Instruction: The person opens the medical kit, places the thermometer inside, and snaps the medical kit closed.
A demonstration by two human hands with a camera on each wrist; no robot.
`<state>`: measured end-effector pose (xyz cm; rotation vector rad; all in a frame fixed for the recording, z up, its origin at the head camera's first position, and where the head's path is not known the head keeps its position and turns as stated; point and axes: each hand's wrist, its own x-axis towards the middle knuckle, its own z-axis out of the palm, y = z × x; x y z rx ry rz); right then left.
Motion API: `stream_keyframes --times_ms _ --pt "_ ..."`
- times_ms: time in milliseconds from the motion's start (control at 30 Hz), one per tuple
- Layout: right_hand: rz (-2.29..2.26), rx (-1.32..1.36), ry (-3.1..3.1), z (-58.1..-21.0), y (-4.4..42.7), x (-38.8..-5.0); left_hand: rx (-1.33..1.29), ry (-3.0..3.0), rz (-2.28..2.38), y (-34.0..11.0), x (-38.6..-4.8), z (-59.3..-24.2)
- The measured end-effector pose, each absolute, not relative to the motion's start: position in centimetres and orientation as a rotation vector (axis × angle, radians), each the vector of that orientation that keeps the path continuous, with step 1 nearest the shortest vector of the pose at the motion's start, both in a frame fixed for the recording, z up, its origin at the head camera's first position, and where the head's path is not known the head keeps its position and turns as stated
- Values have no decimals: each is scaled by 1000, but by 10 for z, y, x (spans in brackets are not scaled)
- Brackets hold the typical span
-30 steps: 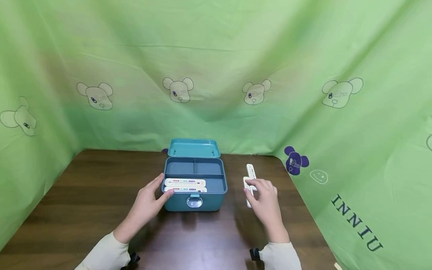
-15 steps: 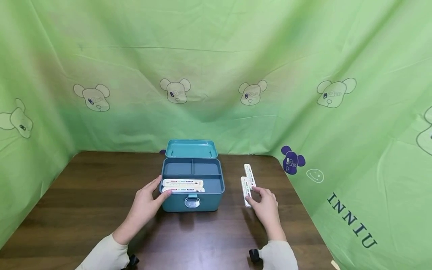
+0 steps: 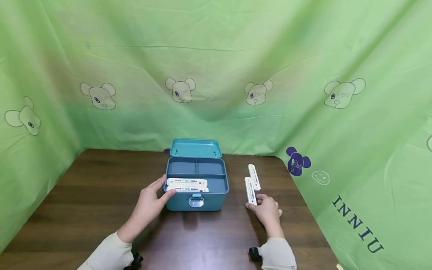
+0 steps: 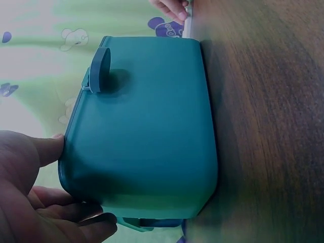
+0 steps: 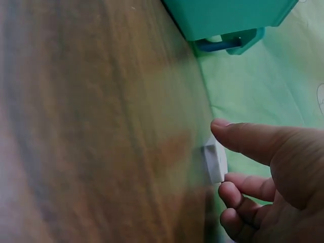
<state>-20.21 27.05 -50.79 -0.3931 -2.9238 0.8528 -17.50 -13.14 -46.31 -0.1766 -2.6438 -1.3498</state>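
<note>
Right hand (image 3: 267, 210): thumb and forefinger stand either side of the near end of the near case (image 3: 250, 189); whether they pinch it or only touch it, I cannot tell.
Near case: flat on the desk (image 3: 118, 180), to the right of the box (image 3: 212, 204) and well apart from it.
Far case (image 3: 254, 177): just beyond and to the right, its lower part alongside the near case's upper part; touching or barely apart, too close to say.
Left hand (image 3: 150, 202): fingers loosely spread at the box's left front corner, thumb on the front rim, not wrapped round anything.
Box: upright, lid (image 3: 195, 149) swung back, clasp (image 3: 196, 201) hanging at the front.
Boxed cases (image 3: 187, 182): two, one behind the other, toward the left of the front compartment (image 3: 218, 184).
Good hold: the work here looks to be handling the near case by its end; thumb and forefinger square on both long edges would best stop it twisting.
Watch for: a sideways nudge could shift the far case; drawing straight along its length is safer.
Left-hand tip: light pressure should do, enough to steady the box without tipping it.
</note>
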Motion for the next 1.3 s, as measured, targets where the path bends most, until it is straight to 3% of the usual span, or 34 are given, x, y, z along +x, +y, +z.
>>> stream_keyframes --times_ms 933,1300 --pt "911 -561 -2845 -505 262 -207 -137 -2649 -1360 -130 -177 -464" --pt "1099 -496 -2625 -482 266 -202 -138 -2635 -1346 -130 -177 -463"
